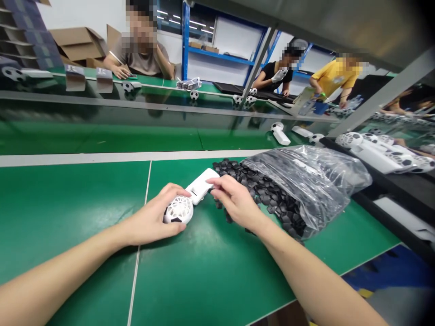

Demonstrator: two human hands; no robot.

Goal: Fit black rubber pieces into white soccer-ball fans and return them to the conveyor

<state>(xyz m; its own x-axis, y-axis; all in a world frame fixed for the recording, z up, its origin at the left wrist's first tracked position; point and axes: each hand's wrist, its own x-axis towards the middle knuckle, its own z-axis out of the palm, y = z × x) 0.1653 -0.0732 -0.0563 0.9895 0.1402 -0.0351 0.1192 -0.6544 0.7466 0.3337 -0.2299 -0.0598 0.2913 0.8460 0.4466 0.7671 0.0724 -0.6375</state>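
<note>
My left hand point(149, 220) curls round the ball-shaped head of a white handheld fan point(180, 209), styled like a football with an open grille and black patches. The fan rests on the green table, its flat white handle pointing away to the upper right. Thumb and forefinger of my right hand point(238, 203) are pinched together beside that handle, with a small dark piece point(210, 190) just showing at the fingertips. Beyond and under this hand spreads a pile of small black plastic pieces point(265, 185), spilling from a clear plastic bag point(316, 181).
A black tray point(369, 199) with several football fans point(384, 151) stands at the right. Behind the table's white edge runs a green conveyor belt point(163, 136) with a fan point(280, 134) on it. A metal post point(384, 93) slants at the right. Several people work across the line.
</note>
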